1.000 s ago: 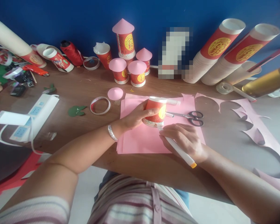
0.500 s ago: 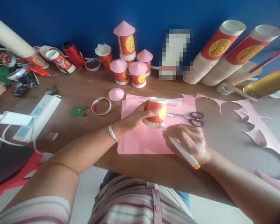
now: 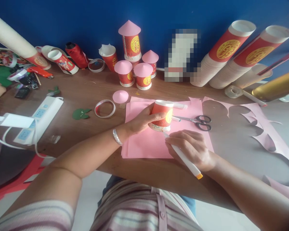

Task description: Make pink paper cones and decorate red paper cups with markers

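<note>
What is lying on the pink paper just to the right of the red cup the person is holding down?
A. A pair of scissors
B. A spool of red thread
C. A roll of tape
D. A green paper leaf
A: a pair of scissors with dark handles lies on the pink paper, right of the red cup under the left hand.

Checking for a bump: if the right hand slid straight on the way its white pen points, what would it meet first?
Probably the upside-down red paper cup: the right hand aims the white pen at its rim on the pink paper sheet; whether they touch is unclear.
</note>
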Motion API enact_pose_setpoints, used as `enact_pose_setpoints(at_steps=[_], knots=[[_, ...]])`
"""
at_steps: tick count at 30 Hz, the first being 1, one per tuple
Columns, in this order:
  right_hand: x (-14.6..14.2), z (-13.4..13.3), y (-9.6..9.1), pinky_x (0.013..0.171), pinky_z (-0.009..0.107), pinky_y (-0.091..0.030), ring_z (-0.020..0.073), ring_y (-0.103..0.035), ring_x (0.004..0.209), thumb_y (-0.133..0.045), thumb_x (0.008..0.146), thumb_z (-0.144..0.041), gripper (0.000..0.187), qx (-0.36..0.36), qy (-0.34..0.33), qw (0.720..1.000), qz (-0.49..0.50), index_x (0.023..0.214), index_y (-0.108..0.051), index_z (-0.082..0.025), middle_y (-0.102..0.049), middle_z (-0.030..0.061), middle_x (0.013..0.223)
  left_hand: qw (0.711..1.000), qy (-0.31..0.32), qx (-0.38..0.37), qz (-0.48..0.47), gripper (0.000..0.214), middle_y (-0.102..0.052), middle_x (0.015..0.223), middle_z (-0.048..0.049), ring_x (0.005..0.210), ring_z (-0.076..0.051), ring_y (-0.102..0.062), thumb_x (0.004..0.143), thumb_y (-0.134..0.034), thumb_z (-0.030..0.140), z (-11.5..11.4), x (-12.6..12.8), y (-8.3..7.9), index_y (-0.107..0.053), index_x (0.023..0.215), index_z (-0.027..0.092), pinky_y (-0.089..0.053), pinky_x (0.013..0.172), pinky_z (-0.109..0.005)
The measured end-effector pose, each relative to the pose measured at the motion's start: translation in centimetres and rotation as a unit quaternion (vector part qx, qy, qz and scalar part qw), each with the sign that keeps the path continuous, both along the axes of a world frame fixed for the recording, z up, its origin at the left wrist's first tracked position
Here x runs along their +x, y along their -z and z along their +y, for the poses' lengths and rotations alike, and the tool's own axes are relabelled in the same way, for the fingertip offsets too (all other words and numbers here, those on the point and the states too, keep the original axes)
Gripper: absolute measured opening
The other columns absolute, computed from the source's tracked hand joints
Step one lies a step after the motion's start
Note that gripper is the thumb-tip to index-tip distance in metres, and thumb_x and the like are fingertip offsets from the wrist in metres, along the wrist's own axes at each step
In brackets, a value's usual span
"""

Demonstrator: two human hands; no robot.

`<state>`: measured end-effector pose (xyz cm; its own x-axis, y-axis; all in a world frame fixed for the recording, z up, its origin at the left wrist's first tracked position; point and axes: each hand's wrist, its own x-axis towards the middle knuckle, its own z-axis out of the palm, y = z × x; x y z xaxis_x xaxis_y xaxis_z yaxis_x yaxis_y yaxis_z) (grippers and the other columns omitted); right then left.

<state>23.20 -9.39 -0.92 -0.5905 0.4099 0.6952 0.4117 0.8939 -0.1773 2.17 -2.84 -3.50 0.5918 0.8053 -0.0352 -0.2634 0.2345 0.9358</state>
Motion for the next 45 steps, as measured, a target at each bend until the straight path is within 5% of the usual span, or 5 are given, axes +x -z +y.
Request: enact_pose_setpoints(at_steps=[45], knots=[[0.24,-0.13,0.04,0.054,0.029,-0.053,0.0143,-0.062,0.063,-0.066,0.088,-0.003,0.02,0.01,-0.03,0.999,0.032,0.104,-0.064,-0.015,-0.068,0.0033,0.079,0.999,-0.015,-0.026,-0.013,0.048,-0.072,0.111,-0.0099,0.096,-0.022,-0.069,0.084,-0.081,0.044,-0.16,0.22,-0.12,-0.063,0.12,0.017,-0.057,0.081,-0.033]])
